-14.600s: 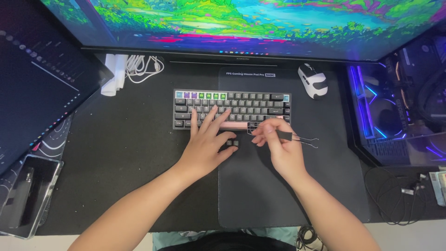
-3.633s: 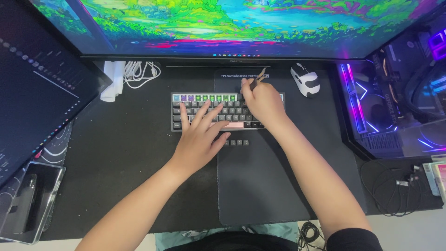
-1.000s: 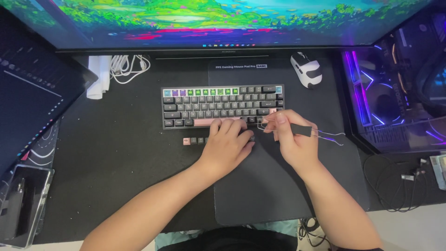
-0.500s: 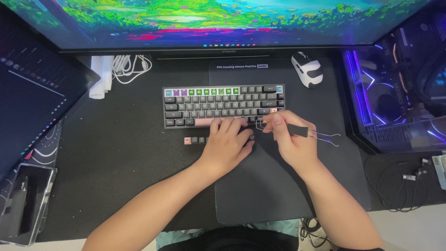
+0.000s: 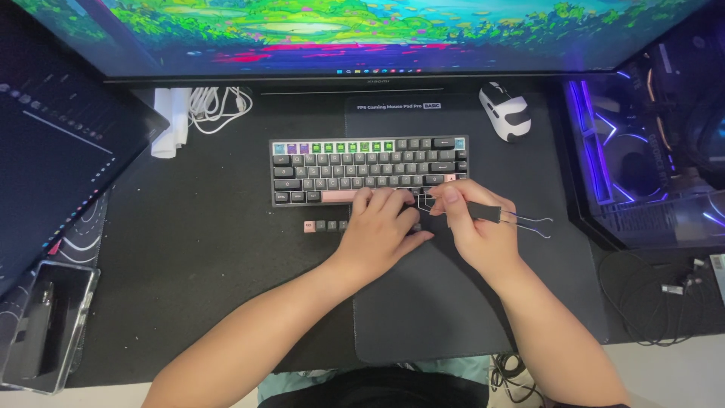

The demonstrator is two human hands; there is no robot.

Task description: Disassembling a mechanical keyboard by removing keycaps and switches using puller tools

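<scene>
A compact grey and black keyboard point(image 5: 362, 168) with a row of green and purple keys lies on a dark desk mat point(image 5: 196, 249). My left hand point(image 5: 381, 230) rests flat on its lower right edge, fingers on the bottom key row. My right hand point(image 5: 472, 227) pinches a wire keycap puller point(image 5: 495, 214), whose loops point at the keyboard's lower right corner. A short row of loose keycaps point(image 5: 326, 225), one pink, lies on the mat just below the keyboard.
A white and black mouse point(image 5: 504, 110) sits at the back of a grey mouse pad point(image 5: 423, 302). A wide monitor point(image 5: 362, 34) spans the back, a lit computer case point(image 5: 649, 151) stands on the right, and a white cable point(image 5: 215, 102) lies at the back left.
Over the last second both hands stay at the keyboard's lower right corner. The right hand has shifted the puller slightly toward the keys.
</scene>
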